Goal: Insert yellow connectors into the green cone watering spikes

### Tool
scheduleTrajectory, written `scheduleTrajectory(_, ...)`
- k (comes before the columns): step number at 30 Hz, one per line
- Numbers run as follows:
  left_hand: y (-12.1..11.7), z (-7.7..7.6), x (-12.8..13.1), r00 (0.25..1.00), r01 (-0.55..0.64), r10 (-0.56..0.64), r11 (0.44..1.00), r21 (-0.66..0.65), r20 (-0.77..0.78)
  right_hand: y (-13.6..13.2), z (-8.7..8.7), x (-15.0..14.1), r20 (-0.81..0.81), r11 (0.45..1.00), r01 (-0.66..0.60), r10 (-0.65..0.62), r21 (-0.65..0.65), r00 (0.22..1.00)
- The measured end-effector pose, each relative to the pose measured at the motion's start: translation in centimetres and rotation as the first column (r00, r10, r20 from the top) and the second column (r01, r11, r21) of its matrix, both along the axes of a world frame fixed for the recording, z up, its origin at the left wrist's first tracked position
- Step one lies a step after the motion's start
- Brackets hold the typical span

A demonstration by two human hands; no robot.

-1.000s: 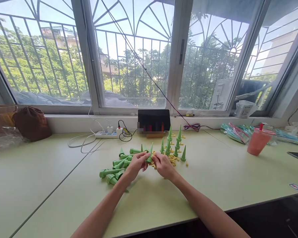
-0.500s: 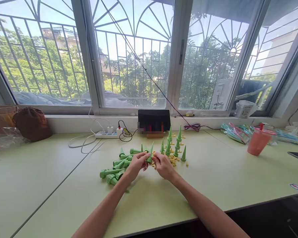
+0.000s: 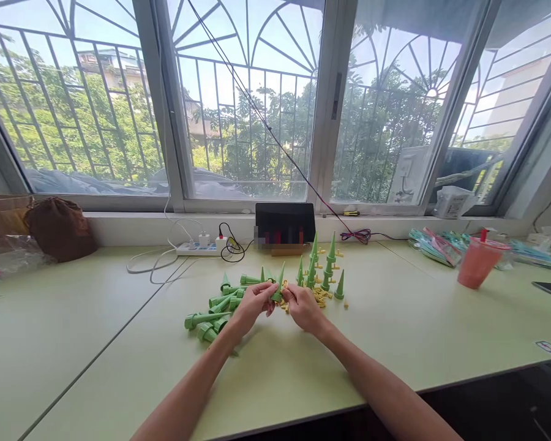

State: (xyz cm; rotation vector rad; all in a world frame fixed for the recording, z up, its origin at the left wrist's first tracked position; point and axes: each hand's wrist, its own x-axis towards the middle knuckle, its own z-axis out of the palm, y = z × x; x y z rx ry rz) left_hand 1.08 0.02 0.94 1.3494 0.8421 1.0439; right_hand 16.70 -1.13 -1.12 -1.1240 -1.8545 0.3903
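- Gripping the small green plastic cone [image 3: 281, 281] by its wide base, the fingers of our left hand [image 3: 254, 301] keep its tip pointing up, with a slight lean to the right.
- Our right hand [image 3: 304, 307] has its fingers pinched on a small yellow plastic piece [image 3: 285, 284] at the cone's side; they mostly hide it, so we cannot tell how far it sits in.
- Compared with the earlier frames, we see very little change: the cone's tip has shifted a touch, while both our hands stay in nearly the same place over the pale green worktop [image 3: 275, 386].
- Left of the cone we have a loose pile of green plastic cones [image 3: 222, 304], mostly on their sides, lying just as before.
- On the other side stand the upright stacked green cones [image 3: 329, 269] with yellow bits sticking out, also unchanged, and a single upright green cone [image 3: 340, 287] beside them.
- Near our right fingers lies the same heap of yellow plastic pieces [image 3: 320, 298], at the foot of the stacks.
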Motion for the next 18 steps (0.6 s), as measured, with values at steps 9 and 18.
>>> scheduleTrajectory(9,0.05,-0.11,-0.15,1.0,0.023,-0.023,1.0,0.008,-0.003,0.02,0.05,0.04,0.009,1.0,0.019,-0.02,0.002,1.0)
scheduleTrajectory(18,0.28,-0.39,-0.24,0.998,0.055,-0.055,0.998,0.03,0.008,-0.18,0.2,-0.03,0.018,0.999,0.041,-0.041,0.011,0.999)
